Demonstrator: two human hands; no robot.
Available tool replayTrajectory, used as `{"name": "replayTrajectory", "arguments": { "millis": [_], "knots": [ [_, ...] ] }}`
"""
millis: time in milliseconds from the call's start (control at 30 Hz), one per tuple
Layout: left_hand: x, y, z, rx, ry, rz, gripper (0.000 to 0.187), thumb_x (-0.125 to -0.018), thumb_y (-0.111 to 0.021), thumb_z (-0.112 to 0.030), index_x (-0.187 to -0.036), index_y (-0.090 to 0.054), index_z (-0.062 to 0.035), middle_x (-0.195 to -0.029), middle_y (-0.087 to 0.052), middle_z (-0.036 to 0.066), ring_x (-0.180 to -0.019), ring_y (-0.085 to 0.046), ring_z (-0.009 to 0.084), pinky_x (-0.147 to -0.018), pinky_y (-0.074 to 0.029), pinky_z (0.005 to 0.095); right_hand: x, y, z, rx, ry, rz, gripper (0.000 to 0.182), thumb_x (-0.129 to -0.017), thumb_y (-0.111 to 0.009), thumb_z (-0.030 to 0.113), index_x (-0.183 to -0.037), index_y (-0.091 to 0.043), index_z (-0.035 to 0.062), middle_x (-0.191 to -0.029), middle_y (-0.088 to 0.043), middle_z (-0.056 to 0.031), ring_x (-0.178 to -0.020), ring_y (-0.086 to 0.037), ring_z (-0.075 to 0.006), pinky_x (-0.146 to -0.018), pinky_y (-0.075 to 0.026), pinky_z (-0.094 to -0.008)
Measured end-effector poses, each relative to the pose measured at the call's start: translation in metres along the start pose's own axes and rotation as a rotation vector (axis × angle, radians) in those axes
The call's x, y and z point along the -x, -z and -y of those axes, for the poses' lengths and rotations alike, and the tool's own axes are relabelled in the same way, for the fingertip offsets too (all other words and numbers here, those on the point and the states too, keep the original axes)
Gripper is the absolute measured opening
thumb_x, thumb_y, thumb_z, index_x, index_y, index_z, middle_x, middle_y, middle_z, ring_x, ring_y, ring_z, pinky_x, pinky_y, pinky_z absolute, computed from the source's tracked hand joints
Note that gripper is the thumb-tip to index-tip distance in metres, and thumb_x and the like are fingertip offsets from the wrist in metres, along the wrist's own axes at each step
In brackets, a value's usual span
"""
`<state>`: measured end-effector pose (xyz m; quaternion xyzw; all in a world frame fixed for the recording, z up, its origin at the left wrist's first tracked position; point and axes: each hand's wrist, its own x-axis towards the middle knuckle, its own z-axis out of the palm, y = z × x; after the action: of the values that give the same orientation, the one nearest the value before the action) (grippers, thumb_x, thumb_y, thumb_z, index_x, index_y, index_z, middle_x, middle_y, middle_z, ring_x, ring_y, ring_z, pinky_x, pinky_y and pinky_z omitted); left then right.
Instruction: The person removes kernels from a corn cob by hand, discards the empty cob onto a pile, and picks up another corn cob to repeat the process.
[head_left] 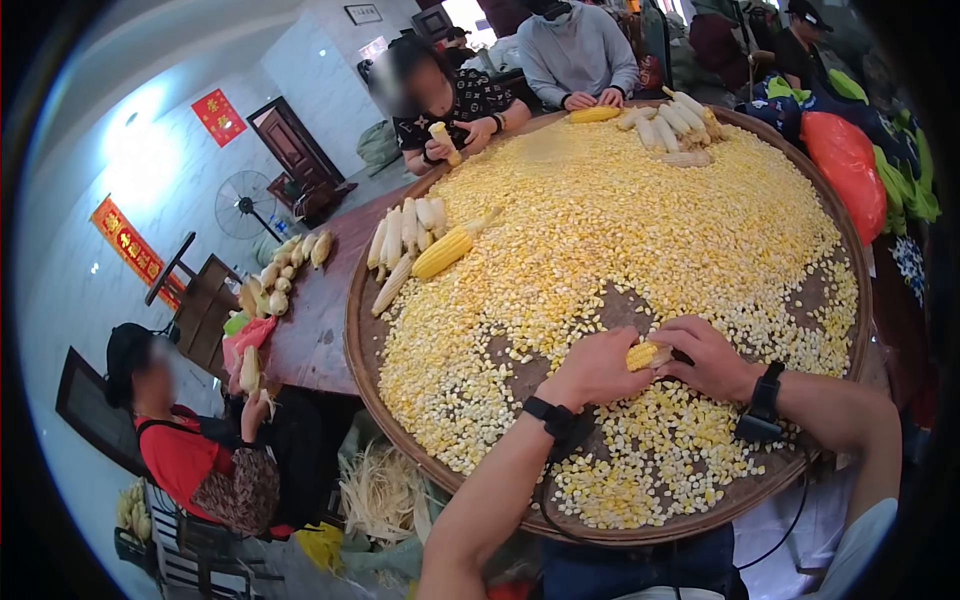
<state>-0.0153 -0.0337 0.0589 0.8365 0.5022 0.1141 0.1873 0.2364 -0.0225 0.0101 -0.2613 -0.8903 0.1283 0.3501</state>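
Observation:
A short ear of yellow corn [643,355] is held low over the near part of a wide round tray [354,340]. My left hand [598,366] is closed around one end, its fingers partly hidden behind the wrist. From the other side, my right hand [706,356] grips it with curled fingers and thumb. Loose corn kernels [600,215] spread across the tray, thickest toward the far side, with brown tray bottom showing around my hands. Both wrists wear black bands.
Stripped cobs [405,232] and a yellow ear [445,250] lie at the tray's left; more cobs [680,120] lie at its far edge. Co-workers sit around, two of them holding corn. A red bag [845,175] stands right. A dark cable [800,510] hangs near me.

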Motion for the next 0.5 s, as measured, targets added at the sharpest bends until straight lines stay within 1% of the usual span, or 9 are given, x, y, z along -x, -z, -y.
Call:
{"name": "replayTrajectory", "arguments": {
  "millis": [33, 233, 500],
  "knots": [
    [-0.0009, -0.0022, 0.0024, 0.007, -0.010, -0.007, 0.061, -0.092, -0.071, -0.060, -0.117, -0.066, -0.0050, -0.111, -0.075, 0.022, -0.107, -0.073, 0.0434, -0.091, -0.057, 0.0526, -0.0003, 0.0009, 0.0007, 0.000, -0.002, 0.005, 0.060, -0.086, -0.090, 0.018, -0.140, -0.066, 0.0092, -0.129, -0.067, -0.0150, -0.120, -0.065, -0.0372, -0.102, -0.055, -0.0469],
    [-0.0025, -0.0058, 0.0050, -0.012, -0.025, -0.014, 0.060, -0.091, -0.072, -0.058, -0.118, -0.066, -0.0045, -0.113, -0.075, 0.023, -0.107, -0.073, 0.0436, -0.091, -0.058, 0.0531, -0.0005, 0.0018, 0.0005, -0.015, 0.028, -0.009, 0.058, -0.087, -0.090, 0.018, -0.139, -0.066, 0.0091, -0.128, -0.067, -0.0148, -0.119, -0.066, -0.0369, -0.100, -0.056, -0.0462],
    [-0.0013, -0.0041, 0.0033, 0.002, -0.026, -0.023, 0.058, -0.091, -0.073, -0.056, -0.117, -0.066, -0.0046, -0.111, -0.075, 0.023, -0.106, -0.073, 0.0442, -0.090, -0.057, 0.0535, -0.0011, 0.0024, 0.0019, -0.011, 0.009, -0.001, 0.057, -0.087, -0.090, 0.018, -0.138, -0.067, 0.0102, -0.128, -0.068, -0.0145, -0.118, -0.067, -0.0364, -0.100, -0.056, -0.0454]
  ]
}}
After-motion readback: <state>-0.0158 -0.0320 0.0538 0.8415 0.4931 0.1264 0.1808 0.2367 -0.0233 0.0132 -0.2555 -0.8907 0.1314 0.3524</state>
